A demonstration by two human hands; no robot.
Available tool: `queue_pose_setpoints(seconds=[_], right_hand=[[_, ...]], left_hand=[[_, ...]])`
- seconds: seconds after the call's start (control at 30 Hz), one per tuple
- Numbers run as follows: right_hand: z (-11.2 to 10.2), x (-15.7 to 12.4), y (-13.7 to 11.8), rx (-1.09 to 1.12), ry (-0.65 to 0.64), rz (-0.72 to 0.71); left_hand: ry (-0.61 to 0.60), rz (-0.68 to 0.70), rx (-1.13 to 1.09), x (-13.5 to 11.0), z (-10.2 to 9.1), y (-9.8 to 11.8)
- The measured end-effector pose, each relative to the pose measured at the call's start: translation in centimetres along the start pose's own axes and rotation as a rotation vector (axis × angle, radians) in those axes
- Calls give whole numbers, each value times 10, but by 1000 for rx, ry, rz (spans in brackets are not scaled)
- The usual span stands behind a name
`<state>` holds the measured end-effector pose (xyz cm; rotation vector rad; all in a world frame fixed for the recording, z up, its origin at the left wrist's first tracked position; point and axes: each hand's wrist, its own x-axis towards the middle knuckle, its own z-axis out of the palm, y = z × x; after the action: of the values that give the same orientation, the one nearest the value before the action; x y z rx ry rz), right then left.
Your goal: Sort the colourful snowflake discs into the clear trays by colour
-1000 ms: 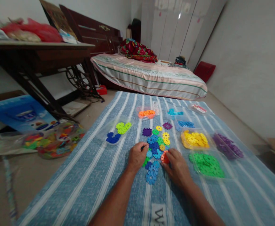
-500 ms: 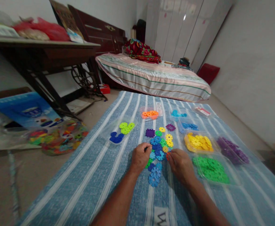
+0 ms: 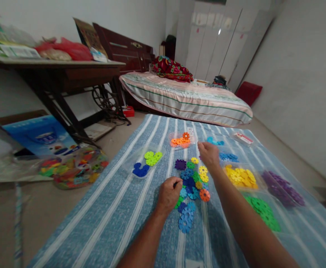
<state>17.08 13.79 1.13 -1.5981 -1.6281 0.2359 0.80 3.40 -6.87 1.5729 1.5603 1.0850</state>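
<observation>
A loose heap of coloured snowflake-shaped plastic pieces [image 3: 190, 178] lies on the blue striped mat [image 3: 118, 208]. My left hand [image 3: 170, 193] rests at the heap's left edge, fingers curled shut round something small and dark that I cannot make out. My right hand [image 3: 209, 154] is stretched forward past the heap, close to the clear tray of orange pieces [image 3: 179, 141], its fingers loosely apart with nothing seen in them. One orange piece [image 3: 185, 136] stands on top of that tray's pile. Another orange piece [image 3: 204, 194] lies on the mat at the heap's right.
Clear trays hold sorted pieces: lime and dark blue [image 3: 146, 163], light blue [image 3: 227, 156], yellow [image 3: 241, 176], green [image 3: 260, 210], purple [image 3: 282, 186]. A bag of mixed pieces [image 3: 73, 173] and a blue box [image 3: 40, 136] lie left. A table [image 3: 56, 70] and a bed [image 3: 185, 96] stand beyond.
My right hand left the heap and reached forward to the orange tray, where an orange piece now stands. An orange piece lies where the hand was. The left hand stayed.
</observation>
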Motion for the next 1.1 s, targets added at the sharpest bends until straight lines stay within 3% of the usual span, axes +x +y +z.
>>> queue_pose_setpoints(seconds=[0.13, 0.33, 0.57, 0.93, 1.1], right_hand=[[-1, -38, 15, -86, -142, -65], [-24, -96, 47, -291, -210, -60], [-37, -143, 69, -285, -316, -186], [-34, -156, 69, -239, -254, -183], [-43, -147, 62, -138, -310, -118]], left_hand=[[3, -4, 2, 0, 0, 1], [3, 0, -5, 1, 1, 0], [4, 1, 3, 2, 1, 0], [15, 20, 7, 2, 1, 0], [12, 25, 6, 2, 2, -1]])
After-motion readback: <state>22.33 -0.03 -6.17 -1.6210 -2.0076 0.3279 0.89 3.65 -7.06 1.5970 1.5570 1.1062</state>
